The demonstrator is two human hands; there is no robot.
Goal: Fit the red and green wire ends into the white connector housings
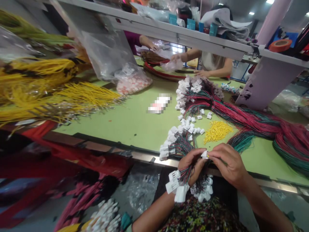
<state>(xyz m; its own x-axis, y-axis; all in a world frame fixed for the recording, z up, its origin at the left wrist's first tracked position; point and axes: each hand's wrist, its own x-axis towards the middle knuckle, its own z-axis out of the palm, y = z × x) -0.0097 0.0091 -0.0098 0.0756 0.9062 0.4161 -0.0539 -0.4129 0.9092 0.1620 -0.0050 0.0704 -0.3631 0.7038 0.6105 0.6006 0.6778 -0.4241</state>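
The left hand [190,160] is holding a white connector [204,154] between thumb and forefinger, its other fingers curling around a bundle of thin wires [185,174]; the right hand [230,164] is narrowing to a fingertip pinch at the connector's right side, where a speck of yellow, seemingly a small yellow piece, is showing between the fingertips and the housing; how deep it is sitting, I cannot tell. The connector is lying directly between the two hands, just above the table's near edge [166,160]; a heap of loose yellow pieces [217,131] is resting just beyond them; a cluster of white-ended leads [172,141] is spreading beside the left hand on its far side, and more connector ends [181,192] are hanging below it; a thick bundle of red and green wires [253,117] is stretching beyond and to the right of the right hand; a co-worker's hand [202,73] is resting farther off, across the table.

For handling this well, the left grip is probably serving best by bracing the housing close to where the right fingertips are pushing, without bending the wires; the right hand is likely needing a straight, even push, since a tilted yellow piece could be jamming or slipping; the heap's nearness is helping keep reaches short.
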